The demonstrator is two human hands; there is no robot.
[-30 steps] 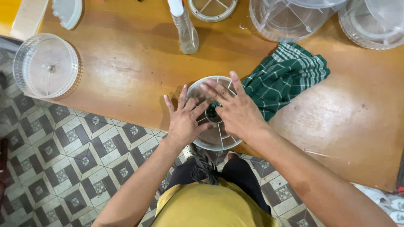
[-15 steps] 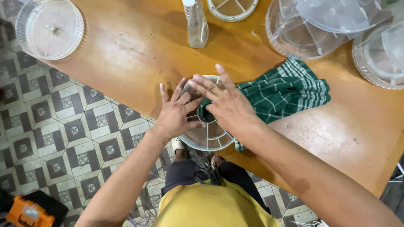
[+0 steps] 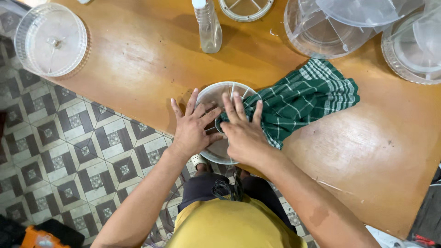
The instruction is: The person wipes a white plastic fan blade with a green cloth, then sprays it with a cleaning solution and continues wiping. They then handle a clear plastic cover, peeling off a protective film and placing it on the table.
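Pressing flat, both hands open, the left hand and right hand pin a round clear divided tray overhanging the tabletop near edge, where, beside the green checked cloth, uneven pressure could tip it floorward.

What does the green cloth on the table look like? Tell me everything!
The green cloth is dark green with thin white stripes crossing into checks. It looks like soft woven fabric. It lies crumpled and bunched on the wooden table, not folded flat. One end is pressed under the right hand onto the round clear plastic tray. The rest spreads away to the right.
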